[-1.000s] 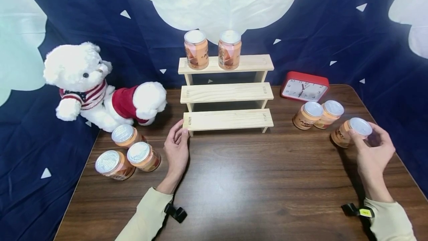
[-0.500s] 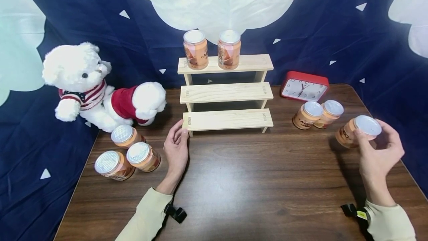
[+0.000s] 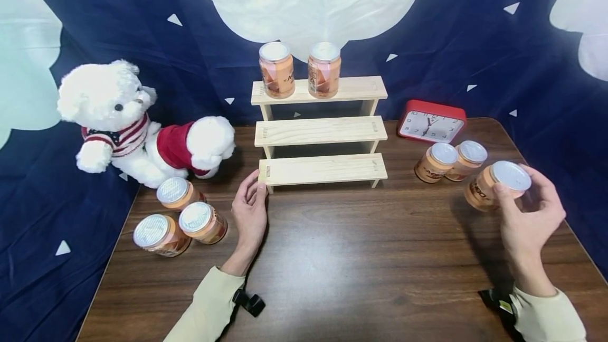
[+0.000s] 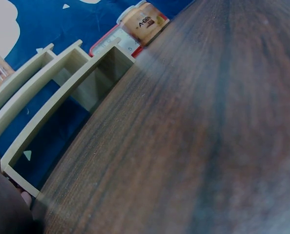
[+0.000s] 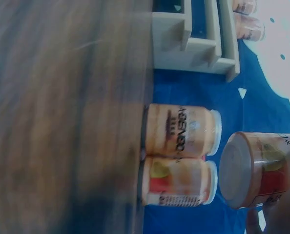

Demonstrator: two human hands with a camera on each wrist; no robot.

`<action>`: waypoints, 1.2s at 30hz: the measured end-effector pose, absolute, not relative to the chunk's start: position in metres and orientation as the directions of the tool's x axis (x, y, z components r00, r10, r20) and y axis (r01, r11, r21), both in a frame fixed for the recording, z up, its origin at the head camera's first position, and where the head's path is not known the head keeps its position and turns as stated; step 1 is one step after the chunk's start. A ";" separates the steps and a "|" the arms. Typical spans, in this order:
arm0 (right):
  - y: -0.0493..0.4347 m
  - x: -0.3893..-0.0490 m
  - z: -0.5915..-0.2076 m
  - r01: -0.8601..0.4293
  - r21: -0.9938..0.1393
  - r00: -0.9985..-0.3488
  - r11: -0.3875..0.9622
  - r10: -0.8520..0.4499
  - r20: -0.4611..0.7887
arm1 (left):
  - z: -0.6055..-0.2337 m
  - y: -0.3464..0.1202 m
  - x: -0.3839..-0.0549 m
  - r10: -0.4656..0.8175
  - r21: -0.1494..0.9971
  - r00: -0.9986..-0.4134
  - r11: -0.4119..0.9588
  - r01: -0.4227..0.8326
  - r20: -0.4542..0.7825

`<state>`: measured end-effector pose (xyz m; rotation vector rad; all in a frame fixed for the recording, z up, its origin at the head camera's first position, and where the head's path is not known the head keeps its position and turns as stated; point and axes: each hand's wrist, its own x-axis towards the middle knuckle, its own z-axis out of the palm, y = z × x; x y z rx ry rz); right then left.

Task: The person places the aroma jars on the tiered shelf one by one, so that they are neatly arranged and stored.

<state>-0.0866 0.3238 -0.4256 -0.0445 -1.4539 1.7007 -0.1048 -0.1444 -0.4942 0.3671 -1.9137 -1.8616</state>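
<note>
The right hand [image 3: 533, 223] is gripping an orange jar [image 3: 482, 191] between thumb and fingers, holding it just above the right side of the table [image 3: 370, 257], near two standing jars [image 3: 429, 168] and a red clock [image 3: 431, 126]; the left hand [image 3: 250, 215] is pinching the left end of a wooden stand [image 3: 323, 170] at its lowest step; two more jars [image 3: 277, 78] are standing on the top step; the dark wood-grain tabletop is reflecting pale glare; a white bear [image 3: 133, 136] is reclining at left, behind three jars [image 3: 209, 226]; blue cloth [image 3: 195, 62] with cloud shapes and small triangles is hanging behind.
</note>
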 end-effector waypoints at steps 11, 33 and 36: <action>0.308 -0.094 -0.417 -0.574 -0.819 -0.679 -0.013 0.567 0.467 | -0.494 -0.145 -0.106 -0.483 0.992 -0.867 0.059 0.108 0.123; 0.269 -0.121 -0.403 -0.599 -0.797 -0.709 0.073 0.413 0.571 | -0.494 -0.145 -0.104 -0.483 0.994 -0.868 0.064 0.094 0.113; 0.261 -0.125 -0.398 -0.601 -0.798 -0.719 0.050 0.401 0.567 | -0.495 -0.144 -0.104 -0.483 0.993 -0.868 0.064 0.094 0.114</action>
